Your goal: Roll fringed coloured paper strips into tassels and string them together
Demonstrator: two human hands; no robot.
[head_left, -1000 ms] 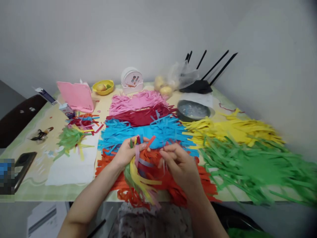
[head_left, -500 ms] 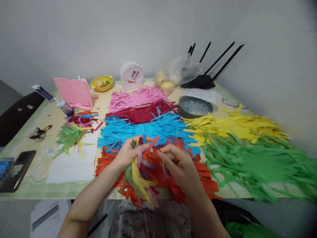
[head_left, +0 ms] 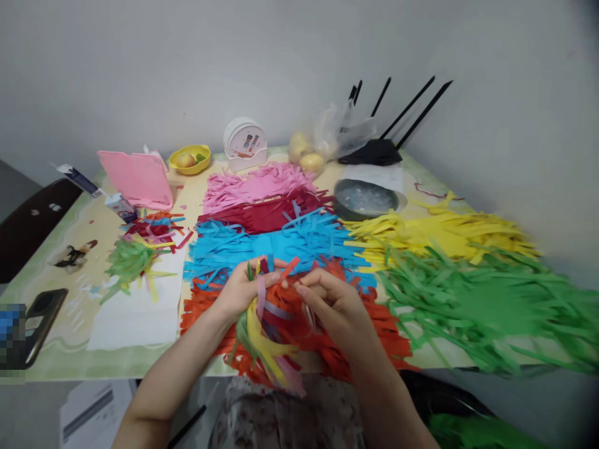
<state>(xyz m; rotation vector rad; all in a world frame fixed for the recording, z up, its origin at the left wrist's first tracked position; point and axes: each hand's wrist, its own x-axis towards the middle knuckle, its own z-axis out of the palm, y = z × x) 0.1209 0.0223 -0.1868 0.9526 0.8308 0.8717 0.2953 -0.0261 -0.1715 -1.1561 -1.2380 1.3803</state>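
Note:
My left hand is closed around a bundle of multicoloured strips, mostly green, yellow, pink and red, hanging down over the table edge. Just right of it my right hand pinches with thumb and forefinger, and a thin pale thread loops below those fingers. Both hands are above an orange-red fringed sheet. Beyond lie fringed sheets in blue, dark red and pink. Yellow strips and green strips spread to the right.
At left, another strip bundle lies partly on white paper, with a phone nearby. Farther back stand a pink case, a small carton and a yellow bowl. A dark bowl and black router are back right.
The view has shifted slightly. Both hands keep nearly the same place and grip, and the hanging strip ends have moved a little to the right.

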